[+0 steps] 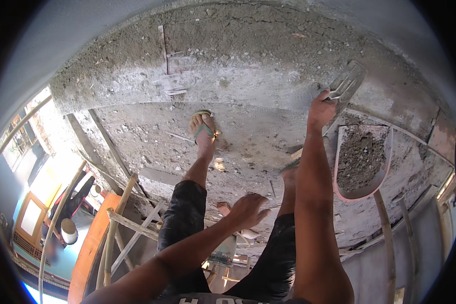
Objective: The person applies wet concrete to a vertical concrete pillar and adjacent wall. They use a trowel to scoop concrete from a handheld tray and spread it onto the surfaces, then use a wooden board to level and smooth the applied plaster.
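My right hand (321,110) is closed round the handle of a grey plastering trowel (350,81). The trowel's flat blade lies against the rough grey mortar surface (268,81) at the upper right. My left hand (248,209) hangs between my knees, fingers loosely apart, with nothing visible in it. Below and to the right of the trowel sits a pale pink, round-ended trough (335,175) holding crumbly grey mortar (361,157).
My sandalled foot (202,126) stands on debris-strewn boards. Thin wood strips (175,83) lie beyond it. Poles (121,207) and an orange plank (91,248) rise at lower left. Farther down there, a person (61,228) is near a pale round container (69,231).
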Action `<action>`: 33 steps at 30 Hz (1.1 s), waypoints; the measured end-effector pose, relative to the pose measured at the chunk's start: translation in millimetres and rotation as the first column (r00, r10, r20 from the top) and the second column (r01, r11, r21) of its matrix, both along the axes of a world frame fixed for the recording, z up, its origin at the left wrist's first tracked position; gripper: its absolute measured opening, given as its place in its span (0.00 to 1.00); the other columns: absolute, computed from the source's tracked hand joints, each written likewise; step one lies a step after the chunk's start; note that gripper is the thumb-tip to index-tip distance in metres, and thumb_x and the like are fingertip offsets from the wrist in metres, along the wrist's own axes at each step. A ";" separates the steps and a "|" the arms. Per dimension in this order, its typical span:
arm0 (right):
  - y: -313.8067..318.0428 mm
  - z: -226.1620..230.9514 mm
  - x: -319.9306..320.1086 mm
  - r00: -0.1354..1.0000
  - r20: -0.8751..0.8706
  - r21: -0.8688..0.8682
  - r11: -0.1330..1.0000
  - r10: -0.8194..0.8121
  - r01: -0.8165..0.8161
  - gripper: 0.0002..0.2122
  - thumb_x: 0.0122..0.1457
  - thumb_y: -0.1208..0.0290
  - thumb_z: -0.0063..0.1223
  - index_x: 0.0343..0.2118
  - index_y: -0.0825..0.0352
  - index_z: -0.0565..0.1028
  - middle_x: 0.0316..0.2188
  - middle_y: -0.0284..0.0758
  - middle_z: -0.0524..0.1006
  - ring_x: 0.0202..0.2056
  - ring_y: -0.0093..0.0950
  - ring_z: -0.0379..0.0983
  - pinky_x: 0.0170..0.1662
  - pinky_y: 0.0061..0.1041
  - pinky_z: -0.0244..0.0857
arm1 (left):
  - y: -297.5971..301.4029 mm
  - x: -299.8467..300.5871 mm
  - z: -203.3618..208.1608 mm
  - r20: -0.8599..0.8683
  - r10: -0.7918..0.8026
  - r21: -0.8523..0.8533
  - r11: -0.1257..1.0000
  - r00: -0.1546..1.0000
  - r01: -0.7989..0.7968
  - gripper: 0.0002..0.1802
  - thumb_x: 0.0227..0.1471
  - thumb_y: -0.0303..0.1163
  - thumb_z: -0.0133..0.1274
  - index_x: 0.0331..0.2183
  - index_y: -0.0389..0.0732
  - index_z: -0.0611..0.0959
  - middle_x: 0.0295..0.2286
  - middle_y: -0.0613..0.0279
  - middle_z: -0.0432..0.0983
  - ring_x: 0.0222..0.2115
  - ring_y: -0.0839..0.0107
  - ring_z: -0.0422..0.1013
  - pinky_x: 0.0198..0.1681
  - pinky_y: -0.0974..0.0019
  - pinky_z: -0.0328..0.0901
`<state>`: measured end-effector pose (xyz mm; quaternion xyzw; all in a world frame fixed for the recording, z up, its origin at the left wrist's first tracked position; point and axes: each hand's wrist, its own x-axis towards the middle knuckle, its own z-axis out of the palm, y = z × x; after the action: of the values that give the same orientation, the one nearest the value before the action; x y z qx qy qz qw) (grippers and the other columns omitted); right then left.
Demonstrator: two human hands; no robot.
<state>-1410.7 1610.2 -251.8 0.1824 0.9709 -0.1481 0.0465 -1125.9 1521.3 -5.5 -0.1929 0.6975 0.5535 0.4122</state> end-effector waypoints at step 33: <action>476.9 111.3 58.3 0.980 0.185 0.388 0.911 0.070 -0.138 0.20 0.58 0.58 0.55 0.41 0.75 0.75 0.38 0.51 0.77 0.39 0.49 0.75 0.42 0.42 0.68 | 281.7 -93.6 -230.1 0.303 0.350 0.146 0.902 0.886 -0.407 0.36 0.52 0.45 0.55 0.55 0.32 0.66 0.46 0.39 0.73 0.48 0.49 0.71 0.50 0.56 0.64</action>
<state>-1352.4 2087.1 -140.5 0.1479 0.9816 0.0713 0.0974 -1219.5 1803.1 -235.6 -0.3556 0.5225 0.6611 0.4042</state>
